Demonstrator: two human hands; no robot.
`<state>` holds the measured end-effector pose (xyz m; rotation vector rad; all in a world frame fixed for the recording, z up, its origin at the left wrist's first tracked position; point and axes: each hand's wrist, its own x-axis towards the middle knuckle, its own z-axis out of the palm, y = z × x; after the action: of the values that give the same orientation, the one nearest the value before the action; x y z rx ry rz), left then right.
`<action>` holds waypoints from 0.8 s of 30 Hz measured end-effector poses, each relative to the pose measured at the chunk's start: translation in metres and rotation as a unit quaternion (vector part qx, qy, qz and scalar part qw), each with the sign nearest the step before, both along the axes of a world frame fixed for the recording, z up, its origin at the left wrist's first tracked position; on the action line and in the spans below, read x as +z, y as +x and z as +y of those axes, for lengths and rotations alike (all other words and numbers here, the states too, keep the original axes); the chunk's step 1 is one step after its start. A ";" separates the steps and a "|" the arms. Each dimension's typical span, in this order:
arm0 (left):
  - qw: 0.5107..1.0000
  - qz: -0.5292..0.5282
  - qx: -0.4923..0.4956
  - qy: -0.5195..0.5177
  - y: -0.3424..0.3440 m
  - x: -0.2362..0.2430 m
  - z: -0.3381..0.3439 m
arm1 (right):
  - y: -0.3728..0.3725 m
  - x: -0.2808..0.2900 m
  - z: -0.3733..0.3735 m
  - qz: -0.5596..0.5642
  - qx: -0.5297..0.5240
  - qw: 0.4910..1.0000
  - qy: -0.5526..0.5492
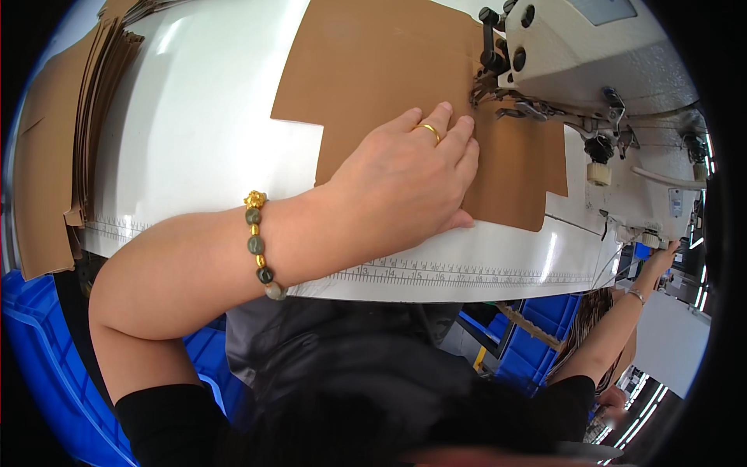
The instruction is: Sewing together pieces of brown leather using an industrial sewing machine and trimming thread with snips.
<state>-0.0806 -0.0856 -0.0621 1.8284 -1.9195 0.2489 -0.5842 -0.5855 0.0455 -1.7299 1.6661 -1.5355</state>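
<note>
My left hand (405,175) lies flat on a brown panel (373,58) with notched corners, fingers stretched out together and pointing to the far right. A gold ring and a beaded bracelet (255,245) are on this hand and wrist. Just beyond the fingertips, the presser foot and needle parts (486,89) of a sewing machine (599,54) stand over the panel. At the far right my right hand (661,255) reaches up to the machine's lower right side, by a pale knob (650,240). Its fingers are too small and partly hidden, so their grip cannot be made out.
A stack of brown panels (54,148) stands at the left of the white table (202,109). A printed ruler strip (436,272) runs along the near edge. Blue crates (47,335) sit below. Part of another person in stripes (595,315) shows at lower right.
</note>
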 end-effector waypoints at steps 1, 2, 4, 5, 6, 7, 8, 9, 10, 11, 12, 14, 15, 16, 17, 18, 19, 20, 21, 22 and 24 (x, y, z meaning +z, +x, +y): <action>1.000 -0.001 0.000 0.001 0.000 0.000 0.000 | 0.006 -0.003 0.005 -0.033 0.018 0.999 -0.017; 1.000 -0.003 0.000 0.003 0.000 0.000 0.000 | 0.011 -0.005 0.008 -0.066 0.036 0.997 -0.033; 1.000 0.000 -0.002 -0.004 0.001 0.000 0.001 | -0.012 0.001 -0.005 -0.059 0.057 0.996 -0.023; 1.000 0.001 -0.004 -0.004 0.001 -0.001 0.000 | -0.020 0.001 -0.008 -0.054 0.078 0.995 -0.007; 1.000 0.001 -0.005 -0.005 0.001 -0.001 -0.001 | -0.027 0.000 -0.012 -0.054 0.076 0.996 -0.008; 1.000 0.003 -0.004 -0.004 0.001 -0.001 -0.001 | -0.026 -0.003 -0.013 -0.061 0.084 0.995 0.000; 1.000 0.004 -0.003 -0.003 0.001 -0.001 -0.001 | -0.026 -0.005 -0.013 -0.069 0.090 0.994 0.007; 1.000 0.002 -0.004 -0.003 0.001 0.000 -0.001 | -0.025 -0.006 -0.014 -0.070 0.090 0.993 0.007; 1.000 0.003 -0.003 -0.002 0.001 0.000 0.000 | -0.022 -0.008 -0.012 -0.074 0.078 0.994 0.005; 1.000 0.003 -0.003 -0.002 0.002 0.000 0.000 | -0.019 -0.009 -0.009 -0.079 0.066 0.995 0.001; 1.000 0.001 -0.006 -0.002 0.002 0.001 0.000 | -0.017 -0.009 -0.005 -0.081 0.063 0.995 0.001; 1.000 0.011 -0.005 0.001 0.004 0.002 0.002 | -0.015 -0.007 0.008 -0.054 0.007 0.998 0.013; 1.000 0.004 -0.008 0.007 0.004 0.004 0.003 | 0.006 -0.019 0.027 -0.100 -0.016 0.994 -0.032; 1.000 0.007 -0.003 0.015 0.004 0.006 0.004 | 0.032 -0.025 0.056 -0.107 -0.021 0.994 -0.028; 1.000 0.010 -0.002 0.018 0.004 0.008 0.003 | 0.056 -0.024 0.088 -0.068 -0.026 0.985 -0.155; 1.000 0.002 -0.011 0.015 0.004 0.011 0.001 | 0.077 -0.024 0.117 -0.026 -0.033 0.959 -0.281; 1.000 0.009 -0.012 0.015 0.003 0.013 -0.001 | 0.092 -0.029 0.140 -0.022 0.036 0.965 -0.258; 1.000 0.015 -0.016 0.016 0.003 0.015 -0.002 | 0.111 -0.035 0.166 -0.019 0.104 0.967 -0.233; 0.999 0.003 -0.032 0.021 0.002 0.016 -0.005 | 0.161 -0.044 0.207 0.128 0.168 0.928 -0.308; 0.999 0.003 -0.023 0.029 0.001 0.015 -0.004 | 0.192 -0.055 0.225 0.223 0.267 0.876 -0.333; 0.999 -0.007 -0.032 0.040 0.004 0.015 -0.002 | 0.261 -0.054 0.273 0.301 0.444 0.820 -0.202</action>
<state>-0.0768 -0.0874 -0.0467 1.8163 -2.0209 0.1651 -0.3227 -0.3125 -0.0084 -2.8395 0.4340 -0.9341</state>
